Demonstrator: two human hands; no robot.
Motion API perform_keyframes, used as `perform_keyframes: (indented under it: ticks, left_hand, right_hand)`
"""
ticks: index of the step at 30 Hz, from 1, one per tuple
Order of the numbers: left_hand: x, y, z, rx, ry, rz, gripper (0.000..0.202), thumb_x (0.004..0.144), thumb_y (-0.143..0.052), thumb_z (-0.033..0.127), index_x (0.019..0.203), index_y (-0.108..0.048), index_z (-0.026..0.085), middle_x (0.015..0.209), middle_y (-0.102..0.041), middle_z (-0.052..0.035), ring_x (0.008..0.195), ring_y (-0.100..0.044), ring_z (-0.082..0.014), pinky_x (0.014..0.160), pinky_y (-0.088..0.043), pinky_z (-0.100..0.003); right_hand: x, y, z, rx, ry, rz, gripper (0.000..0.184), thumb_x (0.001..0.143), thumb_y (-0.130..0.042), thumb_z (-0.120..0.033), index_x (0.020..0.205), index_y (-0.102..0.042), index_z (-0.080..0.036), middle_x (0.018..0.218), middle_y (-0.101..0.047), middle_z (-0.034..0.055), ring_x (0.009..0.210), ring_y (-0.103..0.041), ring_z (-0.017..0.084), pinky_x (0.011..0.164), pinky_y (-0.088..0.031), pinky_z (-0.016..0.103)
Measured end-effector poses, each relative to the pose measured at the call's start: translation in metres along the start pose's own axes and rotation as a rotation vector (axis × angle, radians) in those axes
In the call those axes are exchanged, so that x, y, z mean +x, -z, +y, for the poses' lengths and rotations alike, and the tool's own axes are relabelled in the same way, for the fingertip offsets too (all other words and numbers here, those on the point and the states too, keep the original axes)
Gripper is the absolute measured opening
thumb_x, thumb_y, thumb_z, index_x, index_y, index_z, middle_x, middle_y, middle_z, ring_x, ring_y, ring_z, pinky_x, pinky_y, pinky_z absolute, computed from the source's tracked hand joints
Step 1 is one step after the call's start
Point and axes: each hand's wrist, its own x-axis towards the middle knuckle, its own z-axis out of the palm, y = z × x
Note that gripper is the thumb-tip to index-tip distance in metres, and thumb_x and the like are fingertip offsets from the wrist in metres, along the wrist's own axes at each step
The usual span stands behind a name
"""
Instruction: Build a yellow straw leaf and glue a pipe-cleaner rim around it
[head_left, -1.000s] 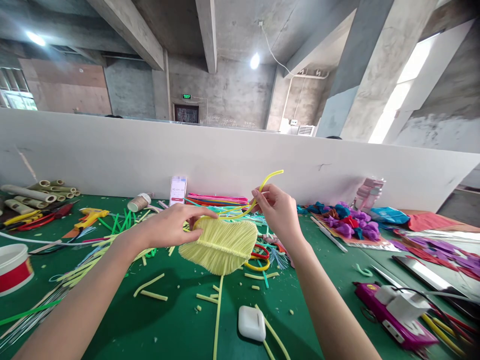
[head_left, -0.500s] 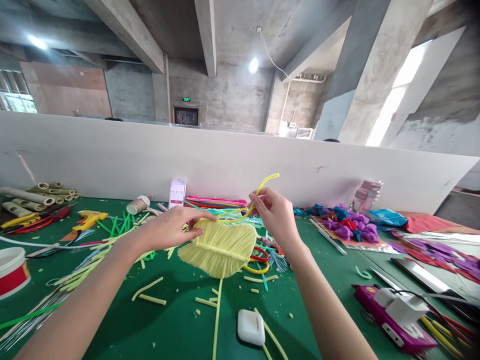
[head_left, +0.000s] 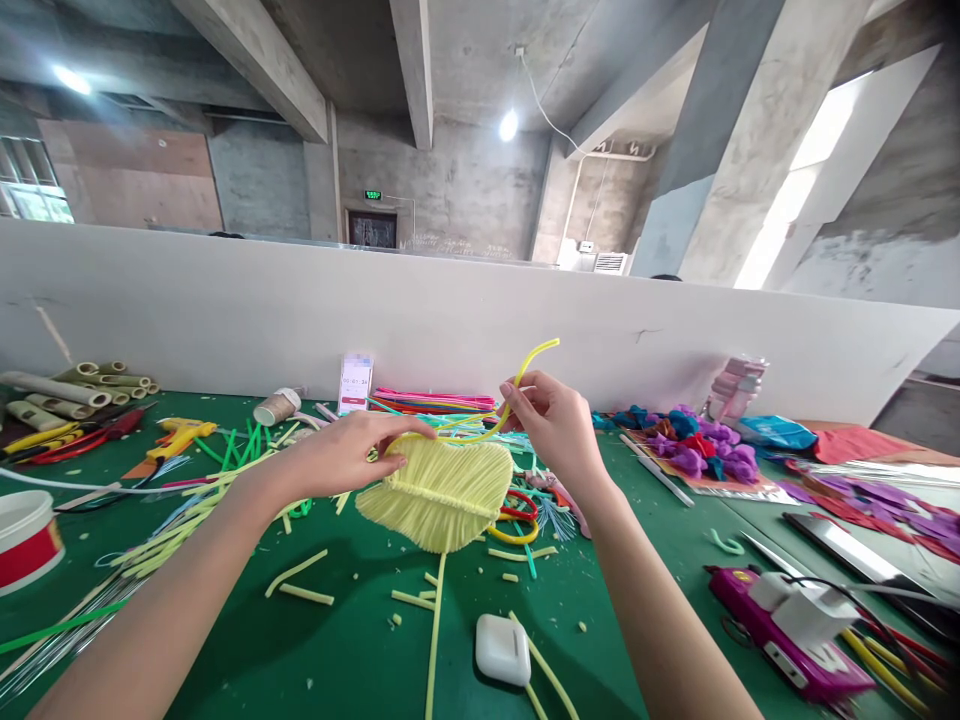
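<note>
My left hand (head_left: 360,450) pinches the upper left edge of a pale yellow leaf made of pipe cleaners (head_left: 442,497), held tilted above the table. A ridge crosses the leaf, and its long stem (head_left: 435,640) runs down toward the near edge. Between the thumb and fingers of my right hand (head_left: 551,415) is a brighter yellow pipe cleaner (head_left: 529,357). Its free end curves up and to the right, while the rest runs left along the leaf's top edge to my left fingers. Scissors with red and yellow handles (head_left: 517,530) lie partly hidden behind the leaf.
Cut yellow pieces (head_left: 306,594) and a white earbud case (head_left: 502,650) lie on the green table (head_left: 360,650). Left are a glue gun (head_left: 176,440) and a paper cup (head_left: 28,540); right, a purple power strip (head_left: 787,640). A phone (head_left: 355,384) leans against the white partition (head_left: 225,310).
Hardly anything differs. My right hand, with the yellow pipe cleaner, has shifted very slightly; my left hand keeps its hold on the leaf.
</note>
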Motion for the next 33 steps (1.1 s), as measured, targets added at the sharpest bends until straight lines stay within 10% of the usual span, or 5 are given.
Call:
perform_keyframes:
  ticks: [33]
  left_hand:
    - [-0.0001, -0.0024, 0.0048, 0.013, -0.071, -0.005, 0.054, 0.09, -0.047, 0.019, 0.141, -0.049, 0.038, 0.139, -0.059, 0.0007, 0.117, -0.059, -0.0232, 0.094, -0.045, -0.034]
  right_hand:
    - [-0.003, -0.0095, -0.0026, -0.058, 0.086, 0.041, 0.025, 0.093, -0.054, -0.045, 0.09, -0.062, -0.021, 0.064, -0.071, -0.001, 0.06, -0.07, 0.016, 0.065, -0.052, 0.027]
